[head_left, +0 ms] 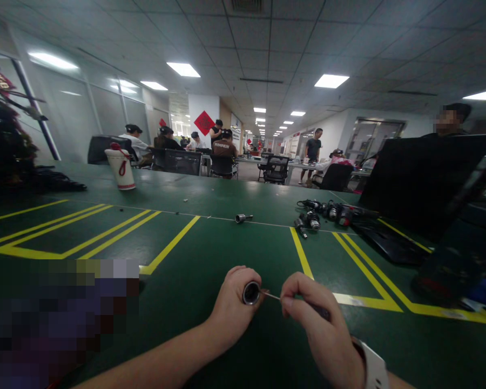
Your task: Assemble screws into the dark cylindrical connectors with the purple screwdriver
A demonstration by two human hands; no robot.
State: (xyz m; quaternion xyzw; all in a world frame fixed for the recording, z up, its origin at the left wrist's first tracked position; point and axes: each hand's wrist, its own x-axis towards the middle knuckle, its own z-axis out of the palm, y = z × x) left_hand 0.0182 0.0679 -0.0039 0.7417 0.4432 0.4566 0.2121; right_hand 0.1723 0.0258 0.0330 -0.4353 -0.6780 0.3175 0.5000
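Note:
My left hand (231, 308) is closed around a small metal cylinder (251, 293) whose open round end faces me. My right hand (316, 319) pinches a thin tool with a dark handle (319, 311), and its fine metal tip (270, 295) touches the cylinder's rim. Both hands rest low over the green table (210, 254), near its front edge. A white watch band (373, 367) sits on my right wrist.
A similar metal part (243, 218) lies mid-table. A cluster of dark parts (322, 213) sits at the right, beside an open black case (421, 183). A white cup (121, 168) stands far left. Yellow lines mark the table. Several people sit at desks behind.

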